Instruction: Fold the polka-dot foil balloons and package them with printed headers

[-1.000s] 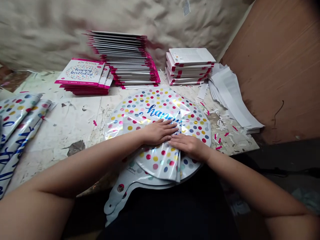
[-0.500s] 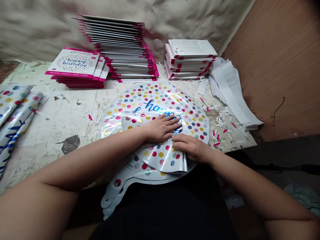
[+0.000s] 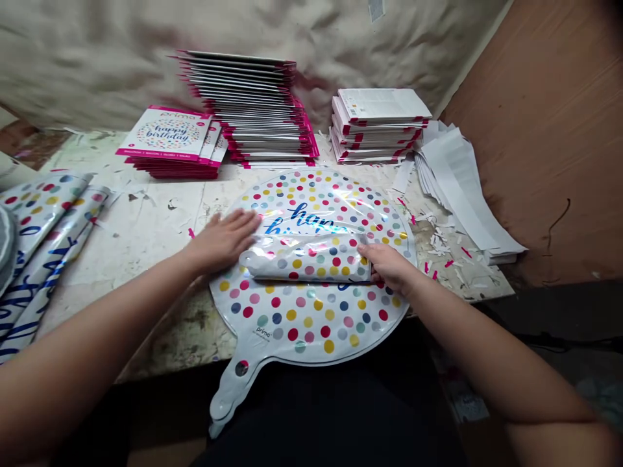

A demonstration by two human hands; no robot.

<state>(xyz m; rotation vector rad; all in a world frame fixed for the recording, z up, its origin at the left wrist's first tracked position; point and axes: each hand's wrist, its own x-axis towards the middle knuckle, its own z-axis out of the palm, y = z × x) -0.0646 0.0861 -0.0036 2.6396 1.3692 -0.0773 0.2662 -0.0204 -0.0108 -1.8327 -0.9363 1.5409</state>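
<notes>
A flat round foil balloon (image 3: 311, 318), white with coloured dots and blue lettering, lies at the table's front edge with its tail hanging over. Across its middle rests another foil balloon folded into a narrow strip (image 3: 306, 258). My right hand (image 3: 389, 264) grips the strip's right end, thumb on top and fingers beneath. My left hand (image 3: 226, 237) is spread flat at the left rim of the round balloon, just off the strip's left end, holding nothing.
Behind stand a tall stack of pink-edged packets (image 3: 267, 110), a lower pile of happy birthday packets (image 3: 165, 136) and a stack of white packets (image 3: 384, 104). Paper strips (image 3: 457, 175) and scraps (image 3: 440, 243) lie right. Rolled foil balloons (image 3: 53, 253) lie left.
The top balloon has gone from a wider half-folded shape to a narrow strip. My left hand has moved left off it; my right hand now grips its right end.
</notes>
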